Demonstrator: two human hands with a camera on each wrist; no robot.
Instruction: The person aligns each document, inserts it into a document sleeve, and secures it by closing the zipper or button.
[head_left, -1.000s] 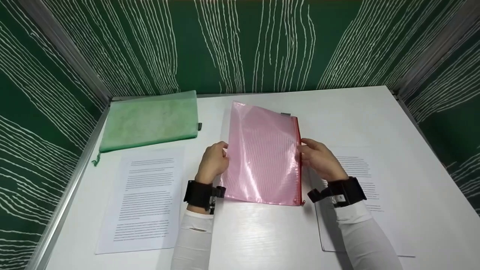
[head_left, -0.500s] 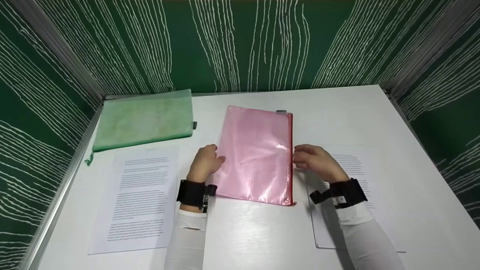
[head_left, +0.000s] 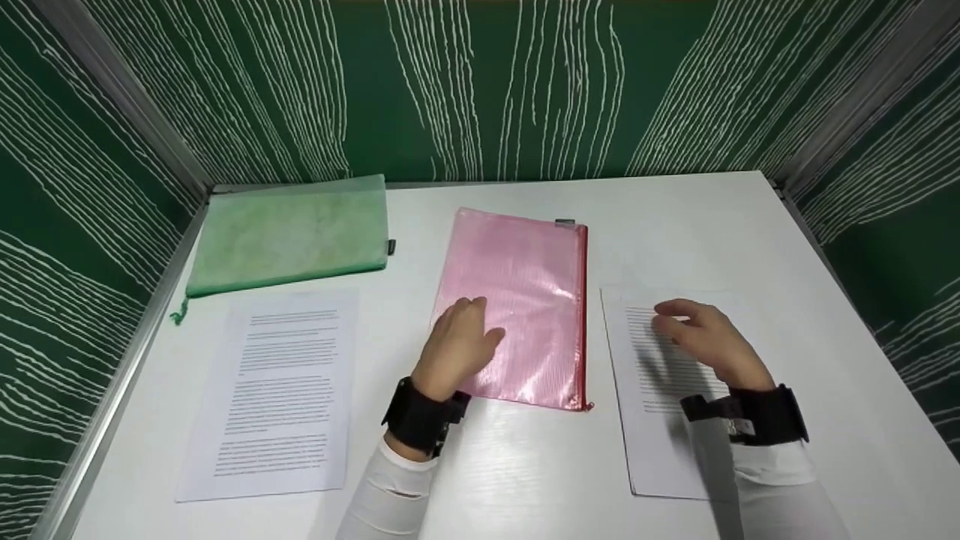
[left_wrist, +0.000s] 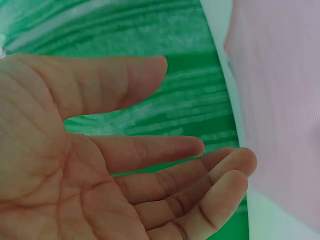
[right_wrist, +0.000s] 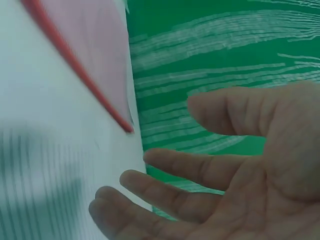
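A pink zipper pouch [head_left: 517,262] with a red zip along its right side lies flat in the middle of the white table. My left hand [head_left: 455,346] is over its lower left part, with nothing between thumb and fingers; the left wrist view shows the palm and loosely bent fingers [left_wrist: 150,147]. To the right, my right hand [head_left: 709,337] hovers above a printed paper stack [head_left: 660,457], casting a shadow on it. In the right wrist view its fingers [right_wrist: 200,170] are spread and relaxed, holding nothing, with the pouch's red zip beyond them.
A green zipper pouch [head_left: 292,240] lies at the back left. Below it is another printed sheet or stack [head_left: 277,390]. Green walls [head_left: 487,90] with white wavy lines enclose the table [head_left: 517,480] at the back and sides.
The pink pouch has been laid down flat and let go. My left hand has moved right, over the pouch; my right hand has moved away from the zip to above the right-hand papers.
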